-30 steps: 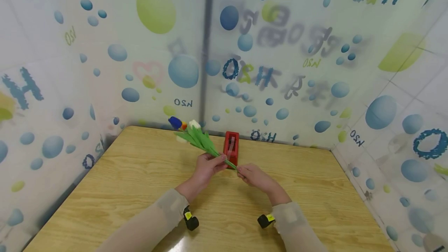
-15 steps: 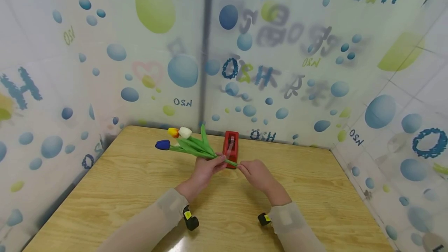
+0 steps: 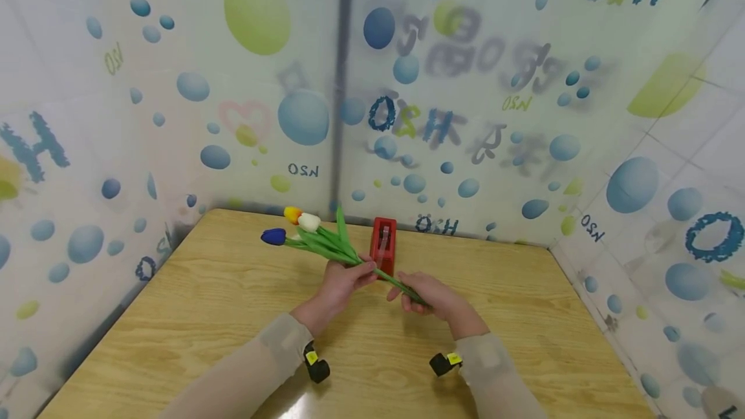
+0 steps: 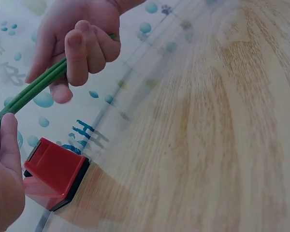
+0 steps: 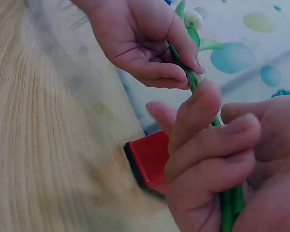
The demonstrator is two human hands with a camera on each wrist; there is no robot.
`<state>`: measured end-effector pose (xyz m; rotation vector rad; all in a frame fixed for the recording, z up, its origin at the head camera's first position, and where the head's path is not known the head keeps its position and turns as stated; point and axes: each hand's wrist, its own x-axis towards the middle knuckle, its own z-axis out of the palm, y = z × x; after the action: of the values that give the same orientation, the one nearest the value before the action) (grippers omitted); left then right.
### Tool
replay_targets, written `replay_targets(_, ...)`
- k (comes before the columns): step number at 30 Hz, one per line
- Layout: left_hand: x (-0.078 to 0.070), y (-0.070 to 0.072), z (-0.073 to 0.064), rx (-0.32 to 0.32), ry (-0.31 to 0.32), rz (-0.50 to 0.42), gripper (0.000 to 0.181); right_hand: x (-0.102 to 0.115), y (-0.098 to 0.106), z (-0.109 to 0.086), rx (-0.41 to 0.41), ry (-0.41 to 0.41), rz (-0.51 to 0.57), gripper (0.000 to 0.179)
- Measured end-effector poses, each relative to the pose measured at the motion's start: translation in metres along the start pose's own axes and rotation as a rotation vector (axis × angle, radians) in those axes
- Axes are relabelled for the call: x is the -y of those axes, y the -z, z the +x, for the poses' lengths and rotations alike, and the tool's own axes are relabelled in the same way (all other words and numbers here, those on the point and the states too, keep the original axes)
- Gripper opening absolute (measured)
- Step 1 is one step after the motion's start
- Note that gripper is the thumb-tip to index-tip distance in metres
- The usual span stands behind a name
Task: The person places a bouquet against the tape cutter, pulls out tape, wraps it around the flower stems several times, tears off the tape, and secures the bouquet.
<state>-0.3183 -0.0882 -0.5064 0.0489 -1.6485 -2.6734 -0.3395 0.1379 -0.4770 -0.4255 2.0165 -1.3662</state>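
Observation:
A bunch of artificial tulips (image 3: 326,243) slants across the head view, with blue, white and yellow-orange heads at upper left and green stems at lower right. My left hand (image 3: 342,286) pinches the stems just below the leaves. Farther down, my right hand (image 3: 427,296) curls its fingers loosely round the lower stems (image 5: 227,208). The left wrist view shows the bare stretch of stems (image 4: 36,89) between both hands. Behind the hands stands a red tape dispenser (image 3: 384,238) with clear tape, partly covered by the stems and my left hand.
The wooden table (image 3: 244,264) reaches back to a curtain-like wall (image 3: 500,31) printed with bubbles and letters. Similar printed walls close in the left and right sides. A small black wrist camera (image 3: 317,367) sits at my left cuff, another at my right.
The flower heads have swung left and spread apart from a tighter cluster. My right hand has gone from pinching the stem ends with fingertips to wrapping its fingers round the lower stems.

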Motion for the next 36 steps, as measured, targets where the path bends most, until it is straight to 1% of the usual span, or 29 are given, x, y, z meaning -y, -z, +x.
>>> replay_targets(4, 0.001, 0.001, -0.001, 0.008, -0.003, 0.013, 0.009, -0.008, 0.004, 0.002, 0.106, -0.046, 0.182, 0.057)
replay_targets(7, 0.002, 0.001, -0.001, 0.008, -0.005, 0.022, 0.010, -0.011, 0.005, 0.003, 0.170, -0.047, 0.254, 0.053)
replay_targets(9, 0.003, 0.002, 0.000, 0.008, -0.006, 0.022, 0.010, -0.012, 0.005, 0.004, 0.191, -0.057, 0.271, 0.051)
replay_targets(12, 0.002, 0.001, 0.000, 0.003, -0.005, 0.018, 0.010, -0.012, 0.006, 0.005, 0.203, -0.051, 0.271, 0.047)
replay_targets(16, 0.002, 0.001, 0.002, 0.004, -0.004, 0.008, 0.010, -0.012, 0.006, 0.006, 0.186, -0.040, 0.257, 0.043)
replay_targets(17, 0.002, 0.001, 0.002, 0.006, -0.006, 0.003, 0.010, -0.012, 0.006, 0.007, 0.173, -0.031, 0.238, 0.042)
replay_targets(19, 0.002, 0.001, 0.002, 0.008, -0.007, -0.008, 0.010, -0.012, 0.006, 0.008, 0.134, 0.003, 0.172, 0.042)
replay_targets(21, 0.002, 0.000, 0.002, 0.010, -0.014, -0.011, 0.011, -0.011, 0.005, 0.009, 0.075, 0.063, 0.056, 0.044)
replay_targets(24, 0.001, -0.001, 0.002, 0.012, -0.020, -0.022, 0.015, -0.010, 0.005, 0.009, -0.040, 0.193, -0.203, 0.048)
replay_targets(26, 0.001, -0.001, 0.003, 0.012, -0.024, -0.028, 0.021, -0.008, 0.004, 0.010, -0.125, 0.272, -0.385, 0.049)
replay_targets(29, 0.001, 0.000, 0.003, 0.004, -0.020, -0.066, 0.021, -0.006, 0.002, 0.011, -0.238, 0.358, -0.626, 0.046)
replay_targets(31, -0.001, -0.001, 0.002, -0.007, -0.013, -0.092, 0.017, -0.004, 0.001, 0.010, -0.291, 0.387, -0.752, 0.043)
replay_targets(33, -0.002, 0.000, 0.001, -0.013, -0.007, -0.118, 0.015, -0.002, -0.001, 0.010, -0.329, 0.406, -0.856, 0.039)
replay_targets(36, -0.002, 0.001, 0.000, -0.012, 0.000, -0.131, 0.014, 0.000, -0.004, 0.008, -0.358, 0.417, -0.951, 0.037)
